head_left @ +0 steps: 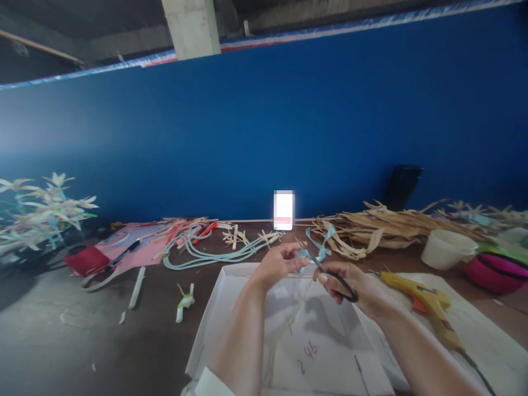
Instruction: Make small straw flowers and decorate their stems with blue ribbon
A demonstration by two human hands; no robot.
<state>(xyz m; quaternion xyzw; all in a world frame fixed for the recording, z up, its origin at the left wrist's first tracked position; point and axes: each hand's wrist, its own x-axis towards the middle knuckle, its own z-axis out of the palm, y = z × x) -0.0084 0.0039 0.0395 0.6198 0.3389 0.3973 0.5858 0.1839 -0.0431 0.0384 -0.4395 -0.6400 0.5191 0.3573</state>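
My left hand [277, 265] pinches a light blue strip [319, 246] that curls up behind the fingers, along with a thin pale stick. My right hand [345, 279] grips black-handled scissors [336, 275], fingers through the loops, blades pointing up-left at the strip close to my left fingertips. Both hands hover above a shallow white cardboard tray [214, 324] with red writing on its floor.
A yellow glue gun [424, 302] lies on white paper to the right. Dried leaves [391, 225], a white cup [447, 248] and a pink bowl [497, 272] sit at back right. Pale blue strips [206, 254], pink paper [132, 247], a red box [86, 259] and paper flowers [41, 212] lie left.
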